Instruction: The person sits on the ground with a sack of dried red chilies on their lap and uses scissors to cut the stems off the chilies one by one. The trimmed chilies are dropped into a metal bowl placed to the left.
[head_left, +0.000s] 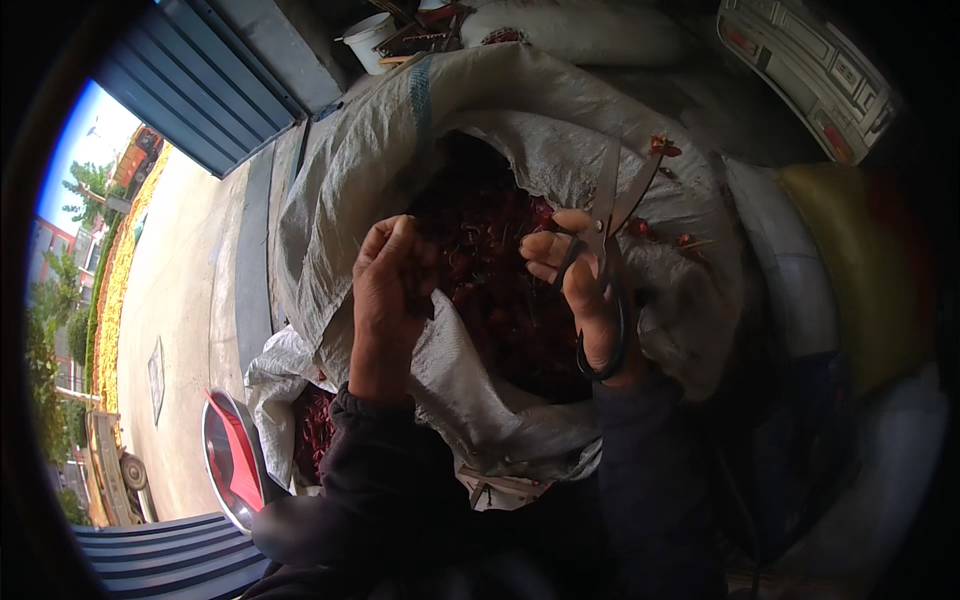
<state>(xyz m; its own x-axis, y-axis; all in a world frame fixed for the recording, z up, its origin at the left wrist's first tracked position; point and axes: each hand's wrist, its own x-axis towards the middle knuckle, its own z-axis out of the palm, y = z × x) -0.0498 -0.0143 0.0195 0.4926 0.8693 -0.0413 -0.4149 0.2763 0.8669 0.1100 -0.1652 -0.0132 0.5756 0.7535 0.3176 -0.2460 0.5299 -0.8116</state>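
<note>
A large white woven sack (600, 90) lies wide open before me, its mouth rolled back. Dark red dried chili peppers (495, 300) fill it, deep in shadow. My right hand (585, 277) holds scissors (606, 202) with black handles over the right side of the sack. The blades point away from me and are spread apart. Above the sack's left side is my left hand (386, 262), thumb and fingers drawn together; shadow hides whether anything is between them. Red pepper scraps (664, 146) show on the rolled cloth by the blade tips.
At lower left stand a smaller sack (281, 360) of red peppers and a metal basin (251, 420) with a red object inside. Stuffed sacks (795, 255) line the right. A white bucket (369, 39) stands at the back, a vehicle (814, 75) at upper right.
</note>
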